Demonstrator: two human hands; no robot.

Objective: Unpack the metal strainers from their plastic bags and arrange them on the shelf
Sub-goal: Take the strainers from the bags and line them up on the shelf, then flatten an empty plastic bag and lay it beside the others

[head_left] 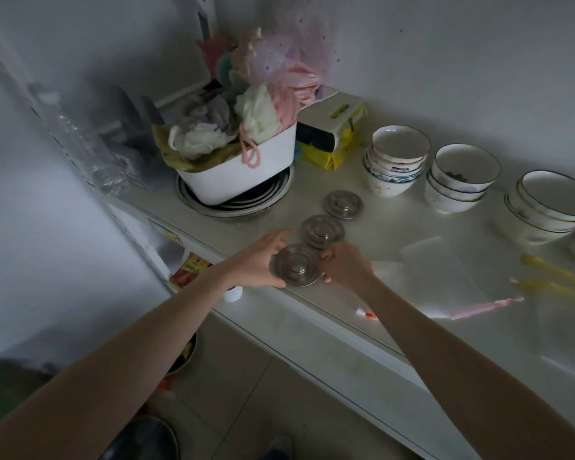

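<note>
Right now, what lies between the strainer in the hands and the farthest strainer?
In the head view, one more strainer lies between the held strainer and the farthest strainer.

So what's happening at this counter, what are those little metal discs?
A person is setting out round metal strainers on a white shelf. Both hands, the left hand and the right hand, hold the nearest strainer by its rim at the shelf's front edge. Two more strainers already lie in a line behind it. Clear plastic bags lie to the right, and stacks of bowls stand further back.
</note>
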